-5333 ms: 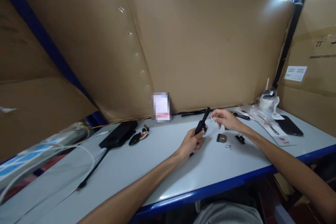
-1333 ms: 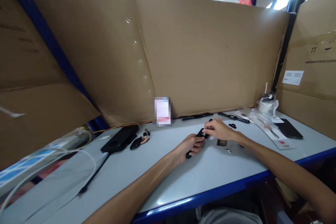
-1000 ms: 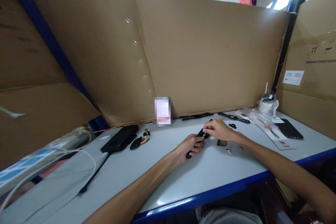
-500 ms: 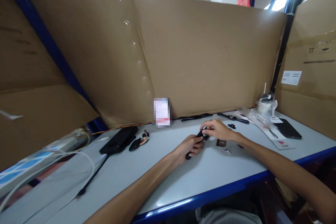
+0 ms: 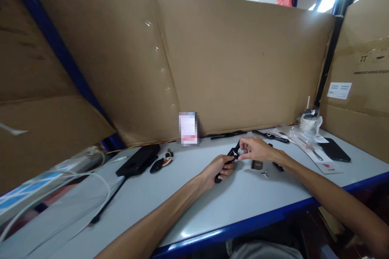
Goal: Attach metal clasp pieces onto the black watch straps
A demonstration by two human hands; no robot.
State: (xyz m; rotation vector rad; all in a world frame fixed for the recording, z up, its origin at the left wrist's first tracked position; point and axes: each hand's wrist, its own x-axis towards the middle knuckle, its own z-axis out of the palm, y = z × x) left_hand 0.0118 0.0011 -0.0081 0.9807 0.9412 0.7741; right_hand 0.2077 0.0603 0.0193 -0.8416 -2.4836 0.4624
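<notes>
My left hand (image 5: 219,168) is wrapped round the lower end of a slim black handle-like tool (image 5: 233,155), which tilts up to the right over the pale table (image 5: 188,202). My right hand (image 5: 257,149) pinches the tool's upper end between thumb and fingers, where a small silver part shows. Just right of my hands lie a small brown square piece (image 5: 257,164), a little silver winged screw (image 5: 264,174) and a short black part (image 5: 278,166).
Tall cardboard sheets (image 5: 231,60) wall the back and sides. A black flat case (image 5: 138,160) and a key fob (image 5: 161,162) lie left; white cables (image 5: 75,194) trail at the far left. A phone (image 5: 334,151), plastic bags (image 5: 299,133) and black straps (image 5: 270,136) sit at the right.
The tool's upper end has risen slightly and my right hand has shifted from covering it to pinching its tip. My left hand keeps its grip.
</notes>
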